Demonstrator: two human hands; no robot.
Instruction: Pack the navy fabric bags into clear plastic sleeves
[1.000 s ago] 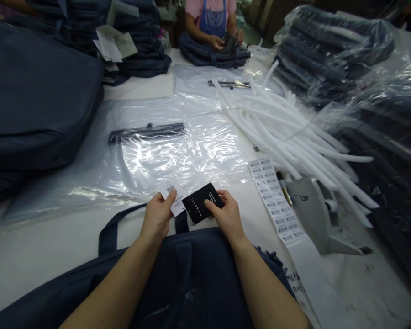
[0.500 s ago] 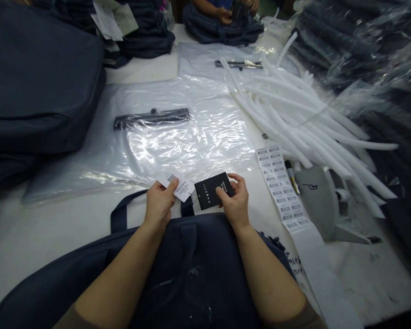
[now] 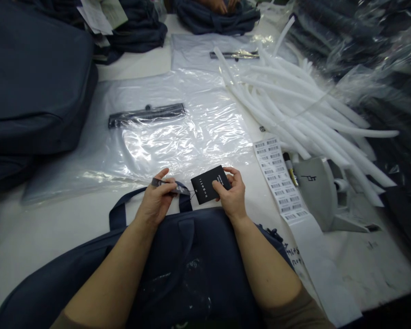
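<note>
Black card [image 3: 205,186] in the right hand [image 3: 233,194], grey tag [image 3: 181,188] in the left hand [image 3: 156,196]: I see each grip clamped, above a navy bag [image 3: 208,256] by the near edge of the table [image 3: 30,233].

near side of the right hand [image 3: 233,194]: a bag [image 3: 219,260]
labels [image 3: 280,183], then a pen [image 3: 290,169], right of that hand; beyond the left hand [image 3: 156,196], plastic sheets [image 3: 171,135].

Black tag [image 3: 205,186] in right grip [image 3: 234,197]
</note>
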